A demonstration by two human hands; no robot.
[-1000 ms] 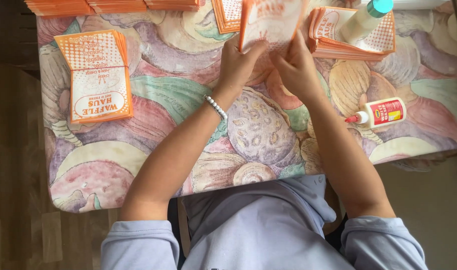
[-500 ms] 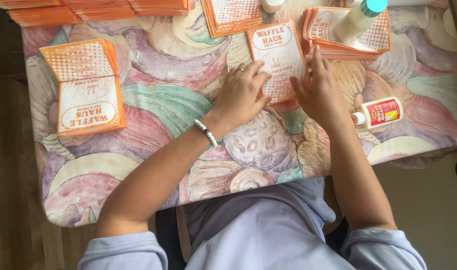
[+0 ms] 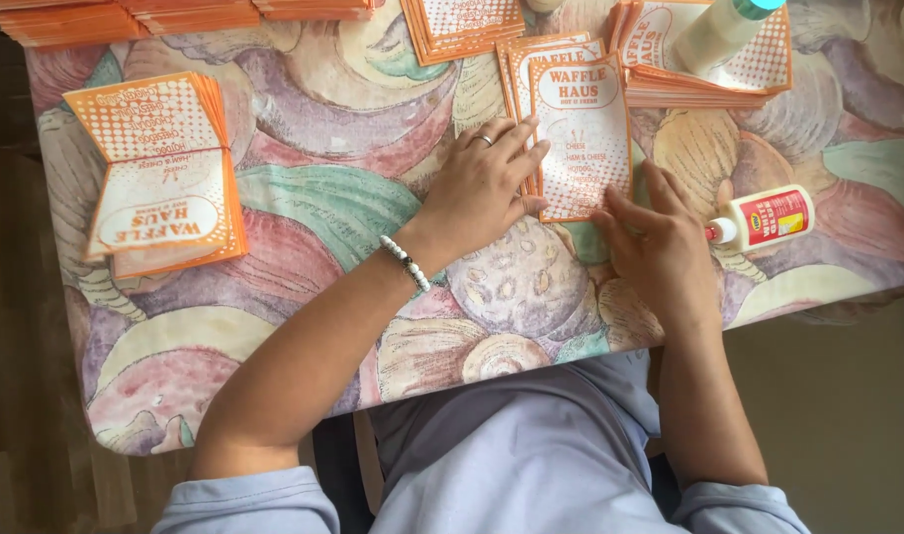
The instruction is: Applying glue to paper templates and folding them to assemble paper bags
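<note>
- Orange-and-white paper makes up the sheet (image 3: 581, 133) at the centre of the head view; it is laid flat on the table (image 3: 304, 213), which is covered with a cloth of shell patterns in pastel colours.
- A second earlier the sheet was held up off the table in both hands; half a second earlier it was being brought down; now it is pressed flat, so the work seems to have passed from handling to smoothing down.
- The left hand (image 3: 482, 183) is spread open, palm down, with its fingers apart; its fingertips are laid on the left edge of the sheet. A ring is worn on one finger and a beaded bracelet (image 3: 406, 262) at the wrist.
- The right hand (image 3: 660, 247) is set at the lower right corner of the sheet, fingers extended and close together, nothing clamped in it.
- A small glue bottle (image 3: 764, 218) with a red label is seen lying on its side just beside the right hand, apart from it.
- A tall pale bottle (image 3: 719, 30) is laid on a pile of like sheets (image 3: 709, 79) at the upper right.
- A folded pile (image 3: 165, 173) is placed well apart to the left, and more piles are lined along the far edge.
</note>
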